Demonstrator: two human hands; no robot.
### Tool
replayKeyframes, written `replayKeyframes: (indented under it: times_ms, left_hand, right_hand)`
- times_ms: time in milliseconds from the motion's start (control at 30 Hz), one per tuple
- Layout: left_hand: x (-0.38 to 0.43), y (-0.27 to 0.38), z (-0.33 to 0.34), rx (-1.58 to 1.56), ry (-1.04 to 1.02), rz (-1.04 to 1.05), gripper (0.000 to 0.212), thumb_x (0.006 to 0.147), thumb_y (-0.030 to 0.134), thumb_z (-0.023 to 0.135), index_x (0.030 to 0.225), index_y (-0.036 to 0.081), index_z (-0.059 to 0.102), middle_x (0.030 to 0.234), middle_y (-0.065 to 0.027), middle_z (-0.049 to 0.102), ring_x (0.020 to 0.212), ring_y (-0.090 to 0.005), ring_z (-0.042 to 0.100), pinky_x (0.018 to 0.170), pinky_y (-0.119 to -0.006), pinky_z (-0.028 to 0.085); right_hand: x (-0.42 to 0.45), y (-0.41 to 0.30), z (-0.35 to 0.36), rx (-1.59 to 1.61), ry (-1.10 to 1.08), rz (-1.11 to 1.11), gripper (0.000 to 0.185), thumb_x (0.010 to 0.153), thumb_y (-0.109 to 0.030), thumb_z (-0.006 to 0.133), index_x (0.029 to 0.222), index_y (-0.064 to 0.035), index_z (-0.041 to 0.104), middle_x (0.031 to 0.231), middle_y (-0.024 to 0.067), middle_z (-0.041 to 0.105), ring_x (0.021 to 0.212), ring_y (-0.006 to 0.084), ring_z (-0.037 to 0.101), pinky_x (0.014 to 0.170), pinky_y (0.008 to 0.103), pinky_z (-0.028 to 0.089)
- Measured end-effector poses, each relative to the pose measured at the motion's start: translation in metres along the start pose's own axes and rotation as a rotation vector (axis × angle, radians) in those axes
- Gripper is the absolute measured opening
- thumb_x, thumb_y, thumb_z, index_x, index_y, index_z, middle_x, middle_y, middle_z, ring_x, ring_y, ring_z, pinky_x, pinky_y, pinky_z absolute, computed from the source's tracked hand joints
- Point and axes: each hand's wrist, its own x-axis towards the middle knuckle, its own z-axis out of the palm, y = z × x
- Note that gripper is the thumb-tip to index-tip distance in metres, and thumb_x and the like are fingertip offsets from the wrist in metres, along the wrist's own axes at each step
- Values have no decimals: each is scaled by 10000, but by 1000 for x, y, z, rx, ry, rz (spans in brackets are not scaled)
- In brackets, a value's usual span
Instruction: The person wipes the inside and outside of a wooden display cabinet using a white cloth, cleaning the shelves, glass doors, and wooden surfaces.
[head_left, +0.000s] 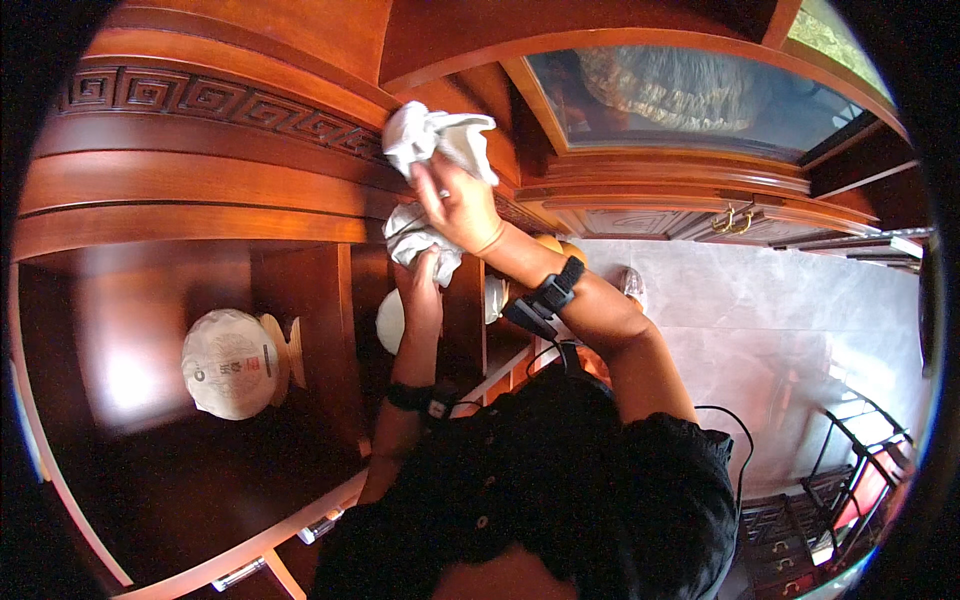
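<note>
My right hand (461, 206) grips a crumpled white cloth (439, 135), which lies against the upper wooden part of a reddish-brown cabinet, at the right end of its carved fret band (225, 105). Just below it, my left hand (420, 270) has hold of a second bunched, greyish-white cloth (424, 236), close to the cabinet's ledge. Parts of both hands are covered by the cloths, and the right one is slightly blurred. Black straps with small devices sit on both forearms.
A round paper-wrapped disc (229, 364) leans on a wooden stand in the left compartment; a pale disc (391, 321) shows partly behind my left forearm. A glass-fronted cabinet (675, 97) with brass-handled doors is at upper right. A black metal rack (855, 435) stands at lower right on the grey floor.
</note>
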Motion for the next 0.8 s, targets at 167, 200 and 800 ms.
replayKeyframes:
  times_ms: [167,200,800]
  left_hand:
    - [-10,9,8,30,-46,41,405,785,-11,487,1184,39,444,859,-8,544,602,-47,461,481,-175,358]
    - [-10,4,3,33,-38,30,406,786,-14,485,1186,41,444,847,-4,537,591,-46,452,477,-175,354]
    - [0,-12,-23,-50,-52,-113,387,815,42,509,1194,15,436,1060,-74,539,942,-198,561,784,-326,501]
  right_hand:
    - [-41,38,-15,112,-57,340,199,776,-36,567,969,-37,615,808,157,614,701,326,596,632,369,473]
    - [-53,48,-18,65,-45,300,195,774,-38,566,964,-40,610,801,162,612,698,341,590,628,380,470]
    - [38,27,-2,170,0,-10,432,882,-218,418,1252,-1,462,1347,200,389,1219,438,299,1030,490,245]
